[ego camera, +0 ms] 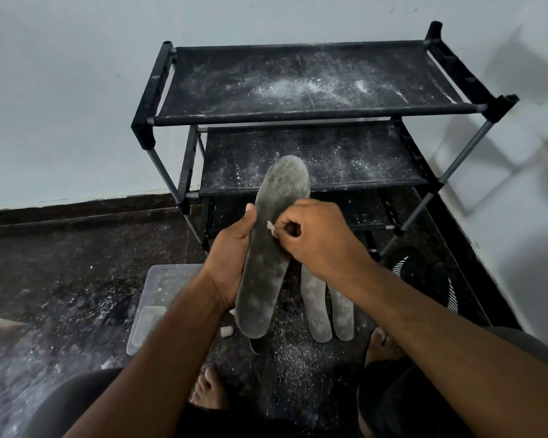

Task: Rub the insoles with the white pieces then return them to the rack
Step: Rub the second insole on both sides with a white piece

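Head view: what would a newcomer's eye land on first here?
The grey insole at centre, held up by the left hand while the right hand pinches a white piece against it. Behind stands a black rack, its shelves dusted with white powder.

The scene is dim and slightly soft, with a cool grey cast. Light falls from the upper left, throwing the rack's [314, 86] crisp slanted shadow onto the right wall [525, 147]. Wide-angle distortion bows the floor [60, 263] edge and the rack's posts. The forearms at the bottom blur a little.
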Tool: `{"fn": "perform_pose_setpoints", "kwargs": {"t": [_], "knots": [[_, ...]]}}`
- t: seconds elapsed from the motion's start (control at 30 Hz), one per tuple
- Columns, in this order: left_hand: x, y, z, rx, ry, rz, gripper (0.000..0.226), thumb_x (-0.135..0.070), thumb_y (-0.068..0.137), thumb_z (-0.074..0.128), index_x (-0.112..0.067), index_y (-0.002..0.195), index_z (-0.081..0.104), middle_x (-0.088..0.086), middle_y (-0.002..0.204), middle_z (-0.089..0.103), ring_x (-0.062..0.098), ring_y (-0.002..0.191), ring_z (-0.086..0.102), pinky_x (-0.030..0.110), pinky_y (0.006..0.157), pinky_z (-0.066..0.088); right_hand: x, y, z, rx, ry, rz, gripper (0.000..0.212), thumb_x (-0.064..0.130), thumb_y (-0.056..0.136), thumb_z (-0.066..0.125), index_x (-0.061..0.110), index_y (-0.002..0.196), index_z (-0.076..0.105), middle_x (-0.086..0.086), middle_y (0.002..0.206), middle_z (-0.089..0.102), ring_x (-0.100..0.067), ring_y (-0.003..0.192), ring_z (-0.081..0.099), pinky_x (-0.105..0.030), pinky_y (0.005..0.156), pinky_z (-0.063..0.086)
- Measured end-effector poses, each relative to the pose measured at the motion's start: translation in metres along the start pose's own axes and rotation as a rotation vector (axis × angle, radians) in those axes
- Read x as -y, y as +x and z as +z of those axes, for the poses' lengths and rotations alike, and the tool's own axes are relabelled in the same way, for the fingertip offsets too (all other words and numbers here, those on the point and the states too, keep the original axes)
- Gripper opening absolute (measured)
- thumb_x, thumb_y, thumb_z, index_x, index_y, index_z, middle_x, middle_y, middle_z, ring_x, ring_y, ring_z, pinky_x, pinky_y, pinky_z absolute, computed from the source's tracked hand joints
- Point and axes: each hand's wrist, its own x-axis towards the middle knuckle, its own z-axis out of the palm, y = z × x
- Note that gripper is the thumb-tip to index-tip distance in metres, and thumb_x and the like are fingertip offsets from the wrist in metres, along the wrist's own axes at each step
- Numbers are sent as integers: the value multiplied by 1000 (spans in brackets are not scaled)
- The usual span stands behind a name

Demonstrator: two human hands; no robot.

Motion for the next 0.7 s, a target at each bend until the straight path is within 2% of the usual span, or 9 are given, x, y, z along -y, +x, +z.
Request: {"fn": "perform_pose_setpoints", "kwargs": {"t": [0.07, 0.13, 0.2, 0.3, 0.47, 0.6, 0.7], "knots": [[0, -2, 3, 4, 19, 2, 66, -49, 109, 33, -7, 100, 82, 12, 98, 77, 23, 87, 76, 32, 72, 63, 9, -9, 1, 102, 73, -40, 4, 18, 86, 73, 15, 84, 75, 7, 83, 65, -3, 72, 61, -18, 68, 54], [0, -3, 2, -17, 46, 23, 67, -48, 110, 31, -7, 99, 82, 13, 105, 78, 23, 93, 77, 31, 75, 63, 15, -15, 2, 213, 152, -70, 3, 18, 84, 75, 15, 83, 76, 10, 80, 66, -2, 72, 61, -13, 69, 51], [0, -2, 1, -30, 43, 16, 65, -50, 109, 32, -8, 102, 82, 12, 105, 77, 23, 93, 76, 32, 76, 63, 11, -10, 3, 183, 118, -51, 5, 20, 84, 76, 16, 82, 75, 10, 80, 65, -2, 70, 60, -15, 68, 52], [0, 0, 1, -21, 18, -1, 64, -52, 108, 34, -7, 104, 80, 12, 98, 76, 22, 86, 76, 32, 72, 63, 4, -3, 3, 44, 26, -28, 6, 20, 86, 72, 16, 83, 74, 8, 82, 63, -5, 71, 60, -29, 67, 56], [-1, -1, 1, -84, 106, 58, 61, -50, 109, 32, -5, 114, 72, 14, 106, 77, 23, 93, 76, 31, 75, 62, 15, -14, 5, 201, 104, -92, 3, 18, 84, 75, 15, 83, 75, 8, 83, 66, -4, 73, 62, -23, 70, 55], [0, 1, -1, -104, 118, 51, 62, -57, 107, 36, -8, 119, 72, 11, 101, 74, 21, 87, 72, 33, 75, 60, -2, 0, -6, 79, -57, -24, 7, 20, 88, 70, 14, 88, 74, 4, 87, 63, -7, 77, 59, -30, 73, 56], [3, 2, -2, -109, 149, 56, 60, -51, 106, 41, -3, 128, 68, 17, 118, 73, 25, 102, 73, 34, 86, 59, -15, 7, -16, -55, -50, 39, 5, 16, 88, 71, 14, 86, 75, 6, 85, 62, -5, 70, 60, -22, 68, 55]]}}
